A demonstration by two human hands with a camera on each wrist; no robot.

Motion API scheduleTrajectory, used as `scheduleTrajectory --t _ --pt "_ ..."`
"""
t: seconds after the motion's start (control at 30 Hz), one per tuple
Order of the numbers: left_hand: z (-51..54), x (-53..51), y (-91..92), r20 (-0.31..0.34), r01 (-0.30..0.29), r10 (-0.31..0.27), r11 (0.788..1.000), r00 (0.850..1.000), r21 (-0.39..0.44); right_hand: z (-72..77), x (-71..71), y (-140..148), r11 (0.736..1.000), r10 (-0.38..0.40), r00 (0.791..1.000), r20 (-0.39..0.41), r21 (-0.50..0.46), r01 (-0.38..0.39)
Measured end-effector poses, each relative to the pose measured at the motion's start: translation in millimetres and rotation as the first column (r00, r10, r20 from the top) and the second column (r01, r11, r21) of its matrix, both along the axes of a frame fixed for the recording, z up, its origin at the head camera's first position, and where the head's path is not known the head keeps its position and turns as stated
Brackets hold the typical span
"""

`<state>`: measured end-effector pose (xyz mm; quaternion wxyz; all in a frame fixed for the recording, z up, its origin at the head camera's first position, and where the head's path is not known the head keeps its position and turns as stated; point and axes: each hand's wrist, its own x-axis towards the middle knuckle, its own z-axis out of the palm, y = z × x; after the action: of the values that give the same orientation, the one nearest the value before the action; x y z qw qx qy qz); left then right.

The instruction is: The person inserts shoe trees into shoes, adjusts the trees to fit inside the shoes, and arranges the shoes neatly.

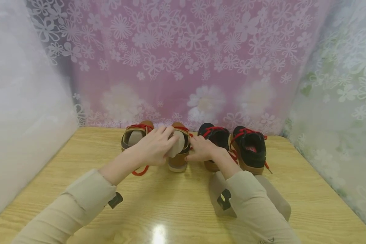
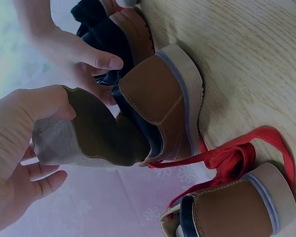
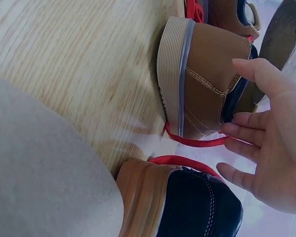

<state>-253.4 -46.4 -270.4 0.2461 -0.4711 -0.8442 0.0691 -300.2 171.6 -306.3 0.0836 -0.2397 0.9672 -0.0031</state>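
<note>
The brown shoe (image 1: 178, 160) stands near the far edge of the counter (image 1: 158, 200), toe toward that edge. The left hand (image 1: 156, 145) pinches the grey insert (image 1: 178, 144) tilted into its opening; the right hand (image 1: 203, 149), fingers loosely extended, is rightward, perhaps touching the collar.

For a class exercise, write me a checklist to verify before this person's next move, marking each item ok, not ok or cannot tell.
1. Left hand grips the raised insole: ok.
2. Raised insole fully inside the nearer-centre brown shoe: not ok, it sticks out.
3. Right hand beside that shoe: ok.
4. Right hand pressing firmly on it: cannot tell.
5. Other brown shoe has a grey insole showing: ok.
6. Red lace off the table: not ok.
</note>
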Motion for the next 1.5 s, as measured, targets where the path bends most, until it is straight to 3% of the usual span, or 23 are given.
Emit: scheduleTrajectory --t 0.43,0.8,1.23,1.5 --pt "-2.8 -4.3 5.8 0.033 -0.006 0.006 1.0 0.999 -0.013 -2.1 0.1 -0.3 1.0 -0.004 1.0 -0.012 0.005 0.004" --pt "3.2 -0.9 6.9 0.073 -0.003 0.004 1.0 0.997 -0.019 -2.3 0.2 3.1 1.0 -0.02 1.0 -0.004 0.003 0.02" --pt "2.1 -4.7 14.9 -0.007 -0.016 0.016 0.996 1.0 -0.084 0.8 4.1 1.1 1.0 -0.015 1.0 0.011 -0.012 0.015" --pt "0.0 -9.5 16.2 0.004 -0.045 0.045 0.994 0.999 -0.098 1.4 4.3 -1.6 1.0 -0.007 1.0 0.0 0.005 0.007"
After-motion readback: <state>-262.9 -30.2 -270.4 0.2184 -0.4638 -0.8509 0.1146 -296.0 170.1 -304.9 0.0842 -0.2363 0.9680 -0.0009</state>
